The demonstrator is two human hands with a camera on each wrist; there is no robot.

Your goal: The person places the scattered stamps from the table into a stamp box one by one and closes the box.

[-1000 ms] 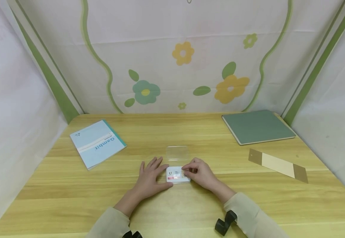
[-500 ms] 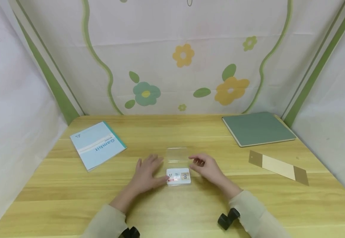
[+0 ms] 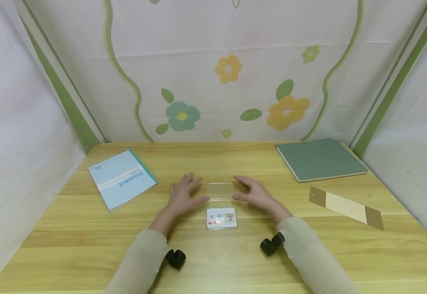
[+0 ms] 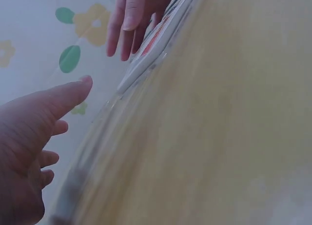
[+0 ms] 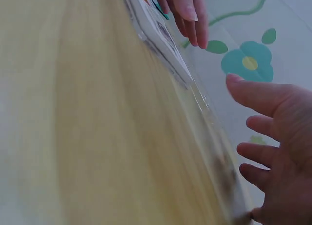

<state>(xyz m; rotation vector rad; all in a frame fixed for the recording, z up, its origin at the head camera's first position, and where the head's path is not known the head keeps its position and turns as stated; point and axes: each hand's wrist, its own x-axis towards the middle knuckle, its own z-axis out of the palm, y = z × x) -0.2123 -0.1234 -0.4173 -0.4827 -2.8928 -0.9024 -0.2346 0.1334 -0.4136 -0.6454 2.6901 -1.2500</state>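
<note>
A white card (image 3: pixel 218 221) with print and a small square picture lies flat on the table, on clear plastic that shows at its near edge. Just beyond it is a clear rectangular plastic lid (image 3: pixel 220 191); whether the two are joined I cannot tell. My left hand (image 3: pixel 182 199) is at the lid's left side, thumb tip near its corner. On the opposite side, my right hand (image 3: pixel 256 194) has its thumb close to the lid's right edge. Both hands have parted, relaxed fingers and hold nothing. The wrist views show the card edge-on between the hands.
A light blue notebook (image 3: pixel 121 179) lies at the left of the wooden table (image 3: pixel 213 261). At the back right is a green hardcover book (image 3: pixel 321 159), with a brown and cream strip (image 3: pixel 345 207) in front. A flowered curtain (image 3: pixel 206 36) hangs behind.
The right hand let go of the card's right end and moved away, then forward to the lid. My left hand left the card's left side and also moved forward. The card stayed.
</note>
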